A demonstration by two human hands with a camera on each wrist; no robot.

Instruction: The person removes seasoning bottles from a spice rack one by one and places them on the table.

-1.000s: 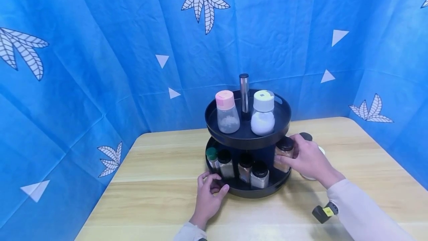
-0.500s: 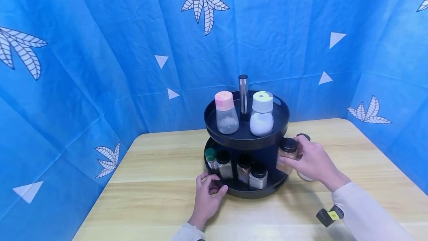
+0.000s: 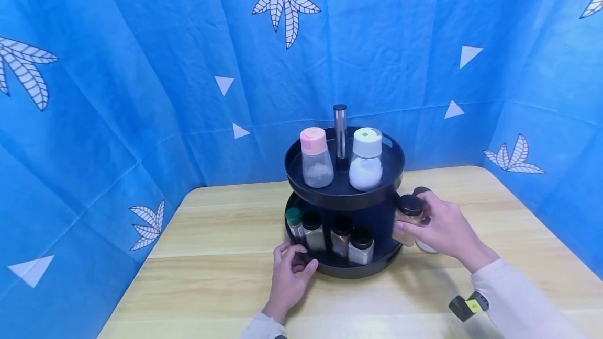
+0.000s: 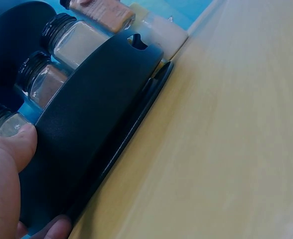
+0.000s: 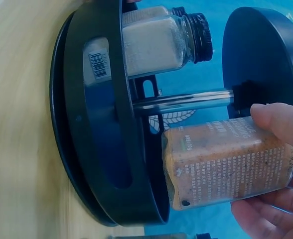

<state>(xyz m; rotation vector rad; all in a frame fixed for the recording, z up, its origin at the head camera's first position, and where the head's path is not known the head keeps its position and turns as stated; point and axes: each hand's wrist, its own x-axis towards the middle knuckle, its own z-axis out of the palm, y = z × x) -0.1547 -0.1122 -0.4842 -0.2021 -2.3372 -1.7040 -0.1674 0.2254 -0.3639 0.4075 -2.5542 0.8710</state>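
A black two-tier turntable rack (image 3: 346, 272) stands on the table. My left hand (image 3: 288, 279) grips its lower tray at the front left, the thumb at the rim and fingers against the wall. With fingers and thumb, my right hand (image 3: 445, 226) holds a black-lidded spice jar (image 3: 405, 232) of brown seasoning. It is at the lower tray's right side; in the right wrist view the jar's base (image 5: 172, 172) is close by the tray rim. Inside that tray are a green-capped bottle (image 3: 294, 223) and three black-lidded jars, among them a pale one (image 3: 361, 252).
The upper tray (image 3: 346, 200) bears a pink-capped bottle (image 3: 317, 164) and a white-capped bottle (image 3: 366, 164) around a metal post (image 3: 340, 132). A dark cap (image 3: 421, 190) shows behind my right hand. Blue patterned cloth (image 3: 395, 41) hangs behind the wooden table (image 3: 212, 245).
My right hand has drawn the spice jar a little to the right, outward from the lower tray. My left hand keeps its place on the rack. The head view has shifted slightly.
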